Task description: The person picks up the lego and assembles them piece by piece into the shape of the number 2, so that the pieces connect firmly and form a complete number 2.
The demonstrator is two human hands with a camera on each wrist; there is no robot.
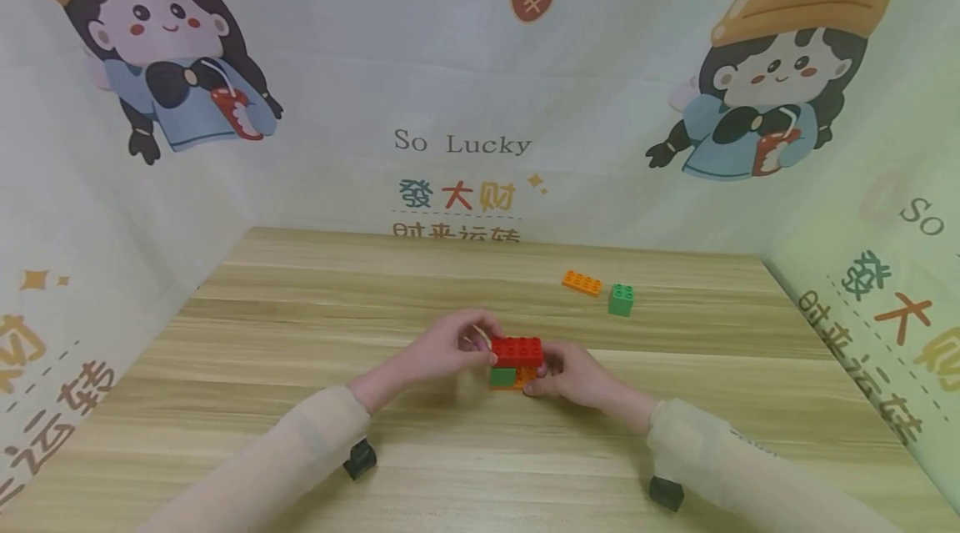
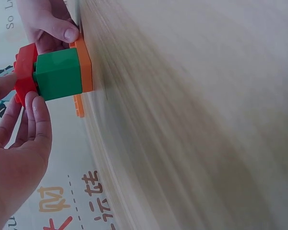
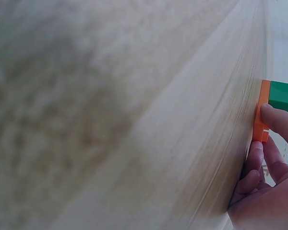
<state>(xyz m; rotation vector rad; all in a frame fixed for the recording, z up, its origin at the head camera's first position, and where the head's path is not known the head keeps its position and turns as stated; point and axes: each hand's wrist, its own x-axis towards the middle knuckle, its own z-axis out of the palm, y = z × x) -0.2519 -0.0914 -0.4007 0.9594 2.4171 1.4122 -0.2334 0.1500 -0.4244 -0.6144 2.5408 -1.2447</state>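
Observation:
In the head view, a red building brick (image 1: pixel 516 352) with studs on top sits over a green block (image 1: pixel 503 377). The green block stands on one end of an orange plate (image 1: pixel 528 374), which lies on the table. My left hand (image 1: pixel 456 343) pinches the red brick between thumb and fingers. With thumb and fingers, my right hand (image 1: pixel 573 374) holds the orange plate at its right end. In the left wrist view, a narrow gap with green studs shows between the red brick (image 2: pixel 26 72) and the green block (image 2: pixel 60 74). The red brick leans slightly there.
Further back on the wooden table (image 1: pixel 315 299) lie another orange plate (image 1: pixel 582 283) and a separate green block (image 1: pixel 621 299). Printed cloth (image 1: pixel 337 99) surrounds the table at the back and sides. A black piece sits under each wrist.

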